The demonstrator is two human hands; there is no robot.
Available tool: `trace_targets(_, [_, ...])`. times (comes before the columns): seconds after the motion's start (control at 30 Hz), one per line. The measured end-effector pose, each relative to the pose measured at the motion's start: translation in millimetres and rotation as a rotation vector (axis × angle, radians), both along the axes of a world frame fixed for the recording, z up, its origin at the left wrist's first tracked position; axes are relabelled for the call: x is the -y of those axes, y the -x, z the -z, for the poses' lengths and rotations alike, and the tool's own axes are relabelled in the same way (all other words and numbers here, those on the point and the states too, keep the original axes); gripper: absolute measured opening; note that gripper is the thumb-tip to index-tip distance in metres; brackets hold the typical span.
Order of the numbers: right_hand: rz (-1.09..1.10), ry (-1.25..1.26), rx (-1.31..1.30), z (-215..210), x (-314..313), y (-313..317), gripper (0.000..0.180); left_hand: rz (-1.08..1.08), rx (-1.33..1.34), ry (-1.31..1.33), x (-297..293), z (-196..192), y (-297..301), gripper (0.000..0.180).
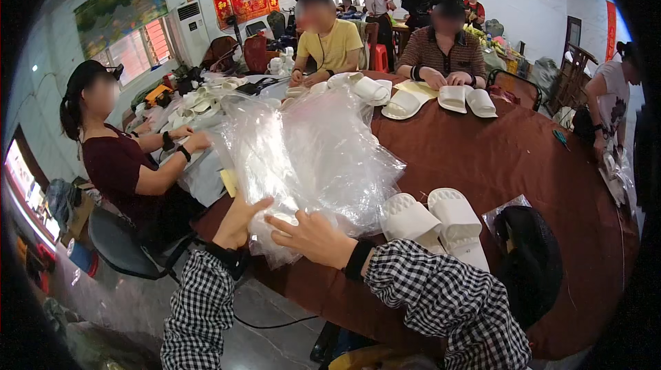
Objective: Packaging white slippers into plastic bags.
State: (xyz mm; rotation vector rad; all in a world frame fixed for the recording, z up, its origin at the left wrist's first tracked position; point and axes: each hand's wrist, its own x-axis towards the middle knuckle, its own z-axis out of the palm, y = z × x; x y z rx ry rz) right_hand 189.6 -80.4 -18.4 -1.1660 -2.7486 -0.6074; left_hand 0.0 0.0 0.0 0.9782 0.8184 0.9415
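Observation:
A big heap of clear plastic bags (310, 153) lies on the near left part of the round table with a dark red cloth (502, 156). My left hand (239, 220) grips the lower left edge of the heap. My right hand (313, 236) rests on its lower edge with fingers pointing left and spread on the plastic. Both my sleeves are black and white checked. Just right of my right hand lies a pair of white slippers (434, 222).
Several people sit around the table handling white slippers: one at left in dark red (117, 163), one in yellow (330, 43), one in a striped top (444, 53), one at far right (613, 101). More slippers (468, 100) lie at the far side. A black object (530, 253) sits at right.

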Motion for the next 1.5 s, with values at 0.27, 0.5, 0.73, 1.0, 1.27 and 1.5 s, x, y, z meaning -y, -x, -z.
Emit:
trace_targets(0.27, [-0.023, 0.147, -0.643, -23, 18, -12, 0.078, -0.125, -0.352, -0.546, -30, 18, 23, 0.08])
trace_targets(0.5, [0.28, 0.916, -1.535, -45, -1, -84, 0.084, -0.307, -0.345, -0.534, -65, -15, 37, 0.077])
trace_targets(0.73, [0.233, 0.748, -1.316, -54, 55, -131, 0.061, -0.483, -0.435, -0.63, -160, -4, 66, 0.074])
trace_targets(1.0, [0.291, 0.715, -1.116, -63, 130, -163, 0.044, -0.829, -0.884, -0.875, -237, 23, 152, 0.08])
trace_targets(1.27, [0.318, 0.697, -1.122, -65, 152, -176, 0.035, -0.929, -0.26, -0.616, -230, 61, 195, 0.059])
trace_targets(1.5, [0.356, 0.624, -1.004, -57, 155, -176, 0.033, -1.053, 0.058, -0.32, -226, 80, 144, 0.056])
